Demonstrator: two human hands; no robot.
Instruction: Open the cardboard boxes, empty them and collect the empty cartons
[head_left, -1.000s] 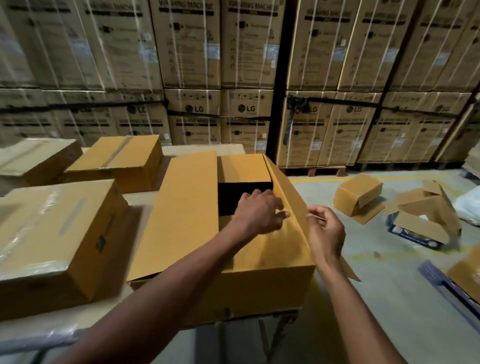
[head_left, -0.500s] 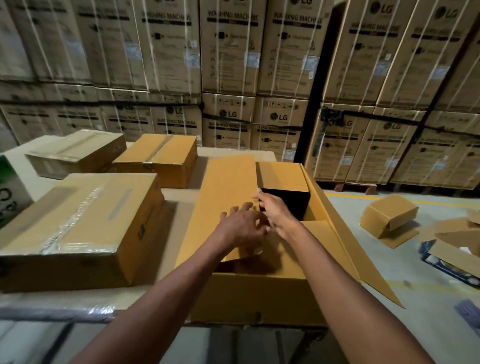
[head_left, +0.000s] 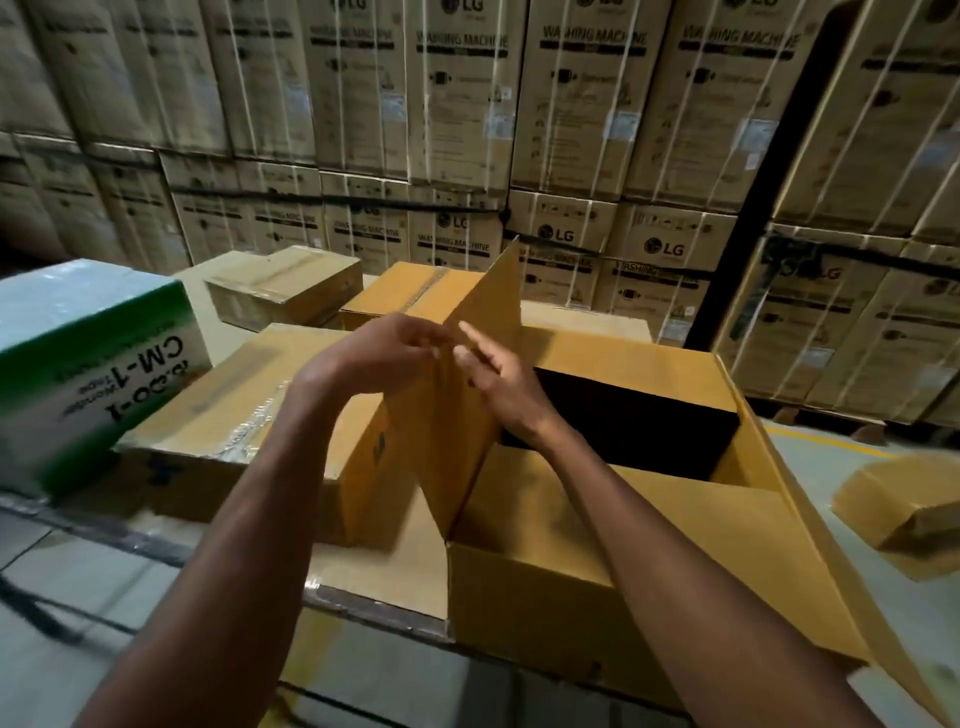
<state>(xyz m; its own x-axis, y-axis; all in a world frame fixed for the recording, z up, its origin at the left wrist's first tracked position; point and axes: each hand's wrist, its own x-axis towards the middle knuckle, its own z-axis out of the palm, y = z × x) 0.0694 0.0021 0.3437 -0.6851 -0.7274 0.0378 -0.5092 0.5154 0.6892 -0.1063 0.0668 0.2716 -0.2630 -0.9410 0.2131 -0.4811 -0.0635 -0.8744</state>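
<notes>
The open box (head_left: 597, 566) sits on the table edge, and its left flap (head_left: 467, 395) stands up. The left hand (head_left: 374, 358) curls on that flap, while the right hand (head_left: 498, 384) lies flat on it. Opening seems underway. I think the next move is reaching for the black thing (head_left: 639, 421) inside the box.

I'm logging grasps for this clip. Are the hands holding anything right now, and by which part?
Both hands are at the raised left flap of the open box, near its upper edge. Left hand curls round it; right hand lies flat against it.
</notes>
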